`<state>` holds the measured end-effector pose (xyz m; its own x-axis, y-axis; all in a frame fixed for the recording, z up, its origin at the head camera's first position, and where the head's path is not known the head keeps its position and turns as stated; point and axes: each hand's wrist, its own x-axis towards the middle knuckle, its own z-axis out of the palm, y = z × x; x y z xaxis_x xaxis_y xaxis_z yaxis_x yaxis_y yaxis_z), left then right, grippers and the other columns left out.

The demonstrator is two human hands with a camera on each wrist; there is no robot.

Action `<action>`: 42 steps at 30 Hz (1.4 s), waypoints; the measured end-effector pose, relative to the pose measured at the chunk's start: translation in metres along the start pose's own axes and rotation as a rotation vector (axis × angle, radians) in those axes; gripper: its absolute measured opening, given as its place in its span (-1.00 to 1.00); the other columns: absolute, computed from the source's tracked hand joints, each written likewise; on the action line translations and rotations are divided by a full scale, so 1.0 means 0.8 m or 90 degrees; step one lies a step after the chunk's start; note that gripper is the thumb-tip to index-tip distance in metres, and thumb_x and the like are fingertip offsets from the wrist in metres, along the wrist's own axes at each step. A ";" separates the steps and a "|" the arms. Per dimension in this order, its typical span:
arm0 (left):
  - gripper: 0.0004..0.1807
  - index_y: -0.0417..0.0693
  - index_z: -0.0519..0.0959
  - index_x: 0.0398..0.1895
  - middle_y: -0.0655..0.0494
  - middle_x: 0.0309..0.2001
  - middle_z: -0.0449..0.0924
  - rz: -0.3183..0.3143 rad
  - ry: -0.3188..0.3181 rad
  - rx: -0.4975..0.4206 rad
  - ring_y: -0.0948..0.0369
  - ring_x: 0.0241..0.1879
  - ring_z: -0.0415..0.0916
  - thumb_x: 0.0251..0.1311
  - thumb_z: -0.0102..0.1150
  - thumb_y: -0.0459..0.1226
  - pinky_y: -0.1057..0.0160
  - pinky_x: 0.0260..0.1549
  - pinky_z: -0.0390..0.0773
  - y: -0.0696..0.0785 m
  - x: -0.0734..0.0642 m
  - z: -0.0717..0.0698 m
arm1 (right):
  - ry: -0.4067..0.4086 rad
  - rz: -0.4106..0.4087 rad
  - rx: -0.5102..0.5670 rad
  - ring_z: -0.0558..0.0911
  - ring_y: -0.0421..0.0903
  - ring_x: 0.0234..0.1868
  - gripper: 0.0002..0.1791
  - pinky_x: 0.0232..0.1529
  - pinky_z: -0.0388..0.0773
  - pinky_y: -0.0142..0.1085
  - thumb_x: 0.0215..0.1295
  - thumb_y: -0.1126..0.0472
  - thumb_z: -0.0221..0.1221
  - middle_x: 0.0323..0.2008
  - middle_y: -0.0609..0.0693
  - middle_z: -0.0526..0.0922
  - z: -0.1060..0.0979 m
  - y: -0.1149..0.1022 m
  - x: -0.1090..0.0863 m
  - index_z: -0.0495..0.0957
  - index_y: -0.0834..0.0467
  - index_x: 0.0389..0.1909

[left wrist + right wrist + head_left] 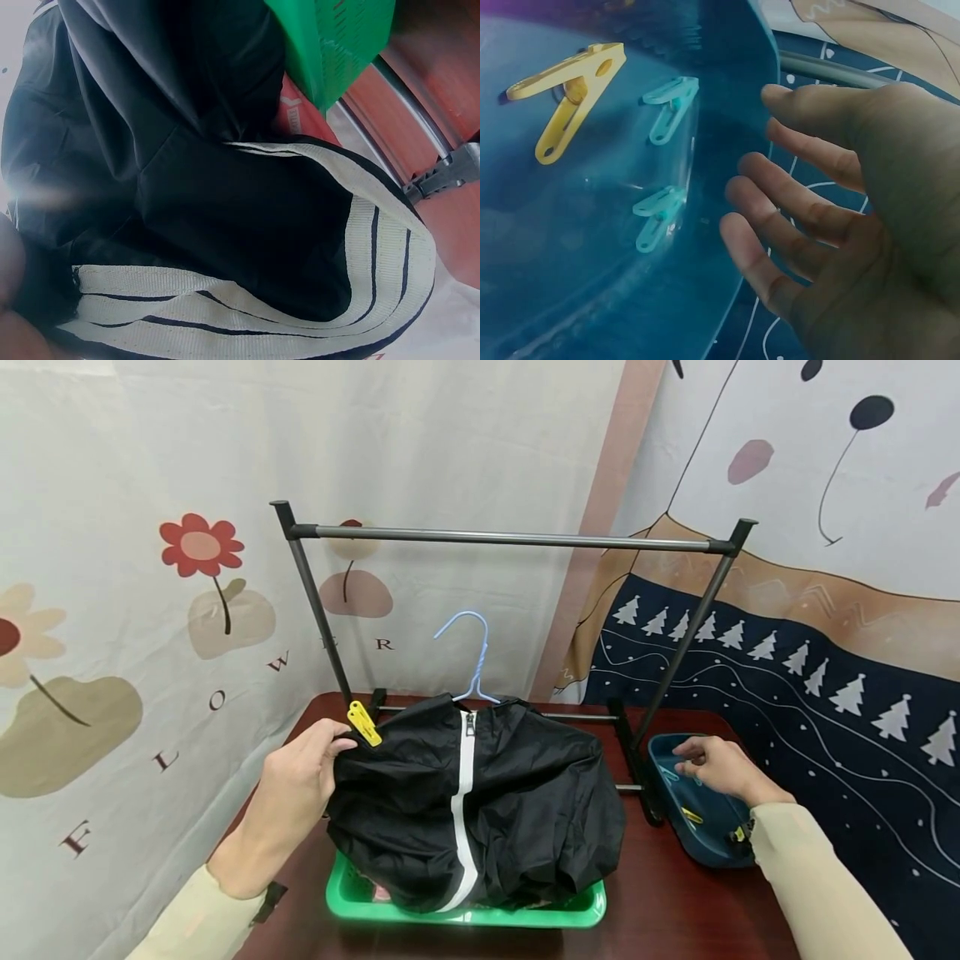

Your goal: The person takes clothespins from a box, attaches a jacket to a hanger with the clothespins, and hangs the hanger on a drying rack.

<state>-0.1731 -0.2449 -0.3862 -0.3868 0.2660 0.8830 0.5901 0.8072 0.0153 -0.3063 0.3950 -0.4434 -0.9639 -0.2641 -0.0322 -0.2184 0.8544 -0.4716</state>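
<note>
A black jacket (540, 785) with a white zipper strip hangs on a light blue wire hanger (481, 660), whose hook stands free below the rack's bar. A yellow clothespin (363, 724) is on the jacket's left shoulder area. Right beside it, my left hand (296, 781) pinches the black cloth between thumb and fingers. In the left wrist view, a white striped band (300, 322) edges an opening in the cloth. My right hand (720, 767) hovers over a blue tray (705, 843), fingers spread and holding nothing. Inside lie a yellow clothespin (574, 101) and teal clothespins (673, 109).
A metal rack with a top bar (495, 537) stands behind the jacket on the dark red table (300, 927). Beneath the jacket sits a green basket (465, 917) with some red cloth inside. Printed curtains (465, 443) hang behind and to the right.
</note>
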 end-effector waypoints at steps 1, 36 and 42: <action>-0.50 -0.31 0.68 -0.07 -0.11 -0.22 0.76 0.002 0.002 0.001 0.12 -0.39 0.71 0.83 -0.03 -0.05 0.06 -0.29 0.80 0.000 0.000 0.001 | -0.009 0.003 0.003 0.85 0.32 0.12 -0.64 -0.02 0.89 0.08 0.63 0.25 0.43 0.22 0.45 0.82 0.000 0.000 0.001 0.76 0.35 0.29; -0.50 -0.29 0.68 -0.03 -0.11 -0.21 0.76 -0.022 -0.048 0.008 0.13 -0.35 0.70 0.86 -0.04 -0.04 0.11 -0.22 0.78 -0.001 -0.003 -0.003 | -0.091 0.019 -0.044 0.84 0.11 -0.03 -0.59 -0.01 0.84 0.06 0.57 0.31 0.42 0.09 0.37 0.86 0.020 0.001 0.028 0.72 0.44 0.31; -0.51 -0.31 0.69 -0.04 -0.11 -0.22 0.76 -0.009 -0.015 -0.012 0.12 -0.39 0.69 0.84 -0.01 -0.06 0.13 -0.28 0.77 -0.003 -0.001 0.003 | -0.100 0.025 -0.051 0.84 0.18 0.02 -0.63 0.06 0.84 0.15 0.59 0.32 0.41 0.08 0.35 0.85 0.020 0.000 0.028 0.73 0.42 0.28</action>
<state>-0.1763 -0.2455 -0.3879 -0.4121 0.2666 0.8712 0.5976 0.8009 0.0376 -0.3253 0.3819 -0.4585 -0.9378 -0.2914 -0.1885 -0.1989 0.8964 -0.3961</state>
